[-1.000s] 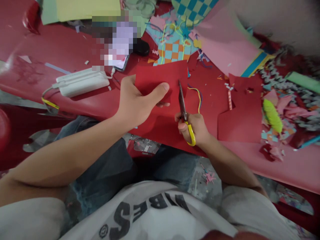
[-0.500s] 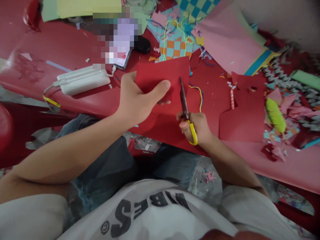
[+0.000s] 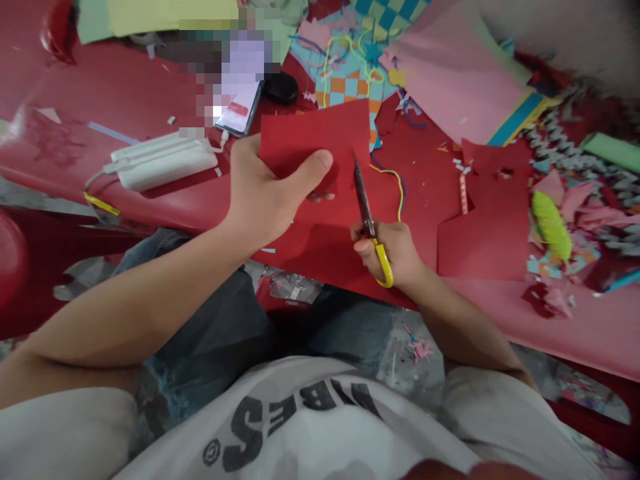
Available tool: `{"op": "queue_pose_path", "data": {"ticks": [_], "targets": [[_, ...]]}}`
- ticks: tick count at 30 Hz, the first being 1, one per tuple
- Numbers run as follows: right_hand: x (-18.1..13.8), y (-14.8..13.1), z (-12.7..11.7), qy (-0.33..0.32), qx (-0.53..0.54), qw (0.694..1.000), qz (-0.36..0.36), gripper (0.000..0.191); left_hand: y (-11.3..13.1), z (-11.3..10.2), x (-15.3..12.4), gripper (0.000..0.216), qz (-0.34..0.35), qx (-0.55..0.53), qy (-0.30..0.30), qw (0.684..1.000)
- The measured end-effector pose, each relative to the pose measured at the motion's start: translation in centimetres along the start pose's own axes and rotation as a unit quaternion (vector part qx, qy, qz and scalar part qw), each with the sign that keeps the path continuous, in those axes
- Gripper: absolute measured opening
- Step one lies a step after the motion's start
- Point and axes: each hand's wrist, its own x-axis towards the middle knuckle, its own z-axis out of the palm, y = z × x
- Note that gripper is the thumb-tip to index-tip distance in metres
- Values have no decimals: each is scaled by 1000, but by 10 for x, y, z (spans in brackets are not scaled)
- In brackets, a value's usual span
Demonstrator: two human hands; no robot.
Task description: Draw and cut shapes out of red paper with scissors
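Observation:
My left hand (image 3: 265, 193) pinches a red paper sheet (image 3: 315, 137) over the red table, thumb on top and fingers underneath. To its right, my right hand (image 3: 393, 250) grips yellow-handled scissors (image 3: 367, 213), fingers closed through the loops. The dark blades point away from me and lie along the sheet's right edge, almost closed. More red paper (image 3: 330, 253) hangs beneath over the table's near edge.
A white power bank (image 3: 160, 160) with a cable and a phone (image 3: 239, 113) lie to the left. Woven paper mats (image 3: 350, 83), pink sheets (image 3: 450, 80), red cut pieces (image 3: 483, 227) and scraps crowd the right and far side. My knees sit below the table edge.
The red sheet and my left hand have shifted slightly up and left. The scissors followed, their blades tilting a little more to the left along the sheet's edge.

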Motion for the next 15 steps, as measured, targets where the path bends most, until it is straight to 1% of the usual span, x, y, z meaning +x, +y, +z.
{"op": "queue_pose_path", "data": {"ticks": [3, 5, 6, 8, 10, 11, 12, 14, 15], "targets": [[-1, 0, -1, 1, -21, 1000, 6, 80, 0, -3, 7, 53, 21, 1, 16, 1000], [-2, 1, 0, 20, -23, 999, 24, 77, 1, -6, 10, 48, 18, 12, 20, 1000], [-2, 2, 1, 44, -10, 998, 43, 72, 1, -7, 12, 44, 11, 18, 12, 1000], [-1, 4, 4, 113, 56, 989, 82, 60, 1, -10, 13, 35, -16, 35, -20, 999], [3, 9, 5, 189, 143, 967, 90, 54, 1, -12, 13, 32, -61, 67, -88, 992], [7, 11, 5, 218, 178, 956, 80, 54, 1, -12, 12, 32, -88, 88, -133, 983], [10, 14, 4, 233, 198, 950, 65, 54, 1, -12, 11, 31, -113, 110, -181, 971], [16, 18, -1, 226, 205, 951, 52, 55, 1, -10, 8, 26, -149, 145, -269, 940], [18, 19, -3, 213, 202, 954, 54, 56, 1, -10, 7, 23, -154, 157, -300, 928]]}}
